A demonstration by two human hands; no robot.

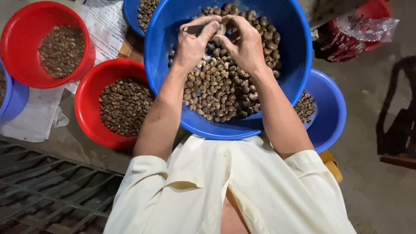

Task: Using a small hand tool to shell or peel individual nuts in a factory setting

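Note:
A large blue bowl [294, 65] rests on my lap, heaped with brown and pale cashew nuts [221, 91]. Both hands meet above the far part of the heap. My left hand [193, 43] pinches a small dark flat tool [193, 29] between thumb and fingers. My right hand [242, 41] is curled beside it, fingertips closed on a single nut [221, 30] pressed against the left fingers. My forearms reach out from cream sleeves.
Two red bowls of small brown nuts, one [89, 108] near left and one [17, 39] far left. More blue bowls: one [331, 108] under the big one at right, one [132, 15] behind. Papers [104, 26], a metal grate [47, 190], a red bag [351, 39].

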